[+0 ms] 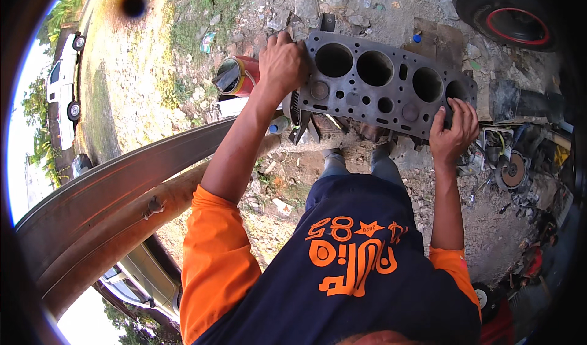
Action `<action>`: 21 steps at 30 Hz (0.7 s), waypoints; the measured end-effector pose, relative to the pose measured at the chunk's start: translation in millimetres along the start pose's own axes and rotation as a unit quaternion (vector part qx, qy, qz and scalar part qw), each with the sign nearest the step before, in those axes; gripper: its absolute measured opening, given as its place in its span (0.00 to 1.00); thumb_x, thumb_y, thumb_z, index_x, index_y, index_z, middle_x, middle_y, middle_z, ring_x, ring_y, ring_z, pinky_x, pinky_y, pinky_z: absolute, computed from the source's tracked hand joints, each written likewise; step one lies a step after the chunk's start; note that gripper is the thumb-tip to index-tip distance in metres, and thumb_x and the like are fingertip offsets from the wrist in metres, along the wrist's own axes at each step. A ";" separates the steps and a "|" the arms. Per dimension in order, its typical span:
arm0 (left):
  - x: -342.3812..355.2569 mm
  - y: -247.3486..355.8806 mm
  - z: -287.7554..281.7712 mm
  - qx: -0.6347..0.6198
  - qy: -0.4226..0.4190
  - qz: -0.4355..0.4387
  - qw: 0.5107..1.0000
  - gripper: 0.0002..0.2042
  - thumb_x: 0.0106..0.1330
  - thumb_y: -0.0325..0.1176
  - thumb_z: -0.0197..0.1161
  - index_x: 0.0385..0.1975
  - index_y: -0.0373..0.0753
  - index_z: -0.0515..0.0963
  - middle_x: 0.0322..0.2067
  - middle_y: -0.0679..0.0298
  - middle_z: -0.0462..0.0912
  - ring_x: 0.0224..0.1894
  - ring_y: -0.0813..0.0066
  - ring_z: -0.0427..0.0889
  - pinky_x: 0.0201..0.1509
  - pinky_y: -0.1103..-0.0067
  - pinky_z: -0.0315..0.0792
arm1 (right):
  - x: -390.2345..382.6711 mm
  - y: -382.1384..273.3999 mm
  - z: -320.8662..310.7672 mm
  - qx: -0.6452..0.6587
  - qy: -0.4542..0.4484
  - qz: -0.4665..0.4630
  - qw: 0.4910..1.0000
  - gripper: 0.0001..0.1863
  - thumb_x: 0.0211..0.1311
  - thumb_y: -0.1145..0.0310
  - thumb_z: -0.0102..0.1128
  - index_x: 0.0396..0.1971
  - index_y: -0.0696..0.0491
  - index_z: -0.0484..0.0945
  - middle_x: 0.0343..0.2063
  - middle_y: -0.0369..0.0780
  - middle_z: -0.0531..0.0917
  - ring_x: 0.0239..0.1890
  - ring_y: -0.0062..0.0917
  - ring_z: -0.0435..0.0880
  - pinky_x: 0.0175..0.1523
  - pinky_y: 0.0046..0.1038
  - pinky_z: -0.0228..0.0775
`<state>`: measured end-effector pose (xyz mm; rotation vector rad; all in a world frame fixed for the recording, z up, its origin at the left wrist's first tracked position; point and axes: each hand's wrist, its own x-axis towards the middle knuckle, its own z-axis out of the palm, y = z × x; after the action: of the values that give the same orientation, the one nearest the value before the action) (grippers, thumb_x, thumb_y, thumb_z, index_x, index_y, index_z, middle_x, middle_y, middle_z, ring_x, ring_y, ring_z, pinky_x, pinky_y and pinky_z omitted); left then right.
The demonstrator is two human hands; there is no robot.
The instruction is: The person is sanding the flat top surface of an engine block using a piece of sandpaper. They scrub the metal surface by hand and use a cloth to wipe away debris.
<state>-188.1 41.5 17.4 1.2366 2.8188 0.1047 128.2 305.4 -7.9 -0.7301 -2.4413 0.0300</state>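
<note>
Engine block (382, 85): left hand (282, 63) and right hand (454, 131) grasp opposite ends; keep it level, fingers clear of the bores.

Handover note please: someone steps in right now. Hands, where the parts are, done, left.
Left hand: gripping the far-left end of the engine block.
Right hand: gripping its near-right edge.
Block: held between both hands above gravel ground, deck face with four cylinder bores up; whether it rests on anything below is hidden.
Red can: just left of the block, by the left hand.
Done: both hands are on the block.
Left: block not set down or released.
</note>
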 end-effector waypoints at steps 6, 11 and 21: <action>-19.3 10.5 1.8 0.041 -0.012 0.003 0.999 0.15 0.70 0.40 0.63 0.50 0.40 0.85 0.50 0.45 0.80 0.56 0.43 0.80 0.59 0.55 0.75 | -6.2 -0.2 -1.3 0.008 -0.005 0.005 1.000 0.13 0.67 0.65 0.67 0.49 0.51 0.87 0.53 0.36 0.87 0.64 0.37 0.80 0.68 0.47 0.64; -0.3 11.4 -5.6 0.024 -0.014 -0.005 1.000 0.15 0.69 0.40 0.64 0.49 0.41 0.85 0.50 0.47 0.80 0.56 0.44 0.79 0.60 0.56 0.75 | -3.9 0.7 -1.3 -0.001 -0.002 -0.003 1.000 0.13 0.67 0.65 0.67 0.48 0.52 0.87 0.52 0.36 0.87 0.63 0.38 0.81 0.68 0.47 0.65; -13.2 5.6 3.9 0.030 0.040 0.033 0.998 0.14 0.68 0.40 0.63 0.48 0.40 0.86 0.46 0.48 0.82 0.53 0.44 0.80 0.56 0.56 0.75 | -6.3 -0.3 -0.2 -0.007 0.003 0.008 1.000 0.13 0.67 0.65 0.67 0.49 0.51 0.87 0.53 0.36 0.87 0.64 0.38 0.81 0.68 0.46 0.65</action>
<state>-174.8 35.7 14.4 1.3676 2.8687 0.0748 132.5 302.0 -11.0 -0.7549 -2.4319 0.0172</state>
